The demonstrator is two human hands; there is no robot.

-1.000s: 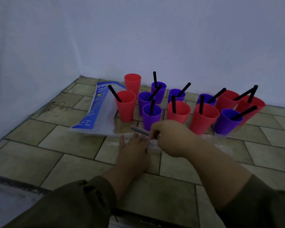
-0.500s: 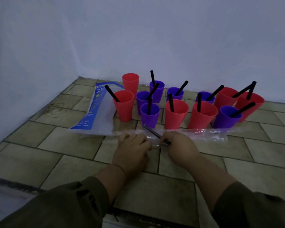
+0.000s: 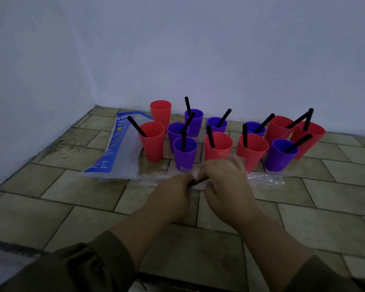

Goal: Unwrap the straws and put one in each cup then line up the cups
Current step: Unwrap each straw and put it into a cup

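Pale walls meet in a dim corner above the tiled floor [image 3: 51, 197] where we kneel, and the picture has shifted in the past second: our two hands, which were working flat against the tiles, have drawn together over a single black straw [image 3: 197, 182]. A second ago that straw angled up from under the right hand; now only a short dark length of it shows between the two fists.

Largest of the clutter is the clear plastic bag [image 3: 122, 152] with blue print, lying left of the cups. We can read "TRAIL" on its upper end; the lines around it are too small and dim to make out. A strip of crumpled clear wrapping [image 3: 266, 179] runs along the floor just in front of the cups.

Twelve red and purple cups stand in a loose cluster, not yet in a line. All but one show a straw; the empty red cup [image 3: 160, 112] waits at the back left.

Our left hand [image 3: 171, 199] closes on the straw's near end, and our right hand [image 3: 226, 184], blurred with motion, is curled on the other end. We judge this to be the last straw being stripped, bound for that empty cup, with the lining-up still to come.
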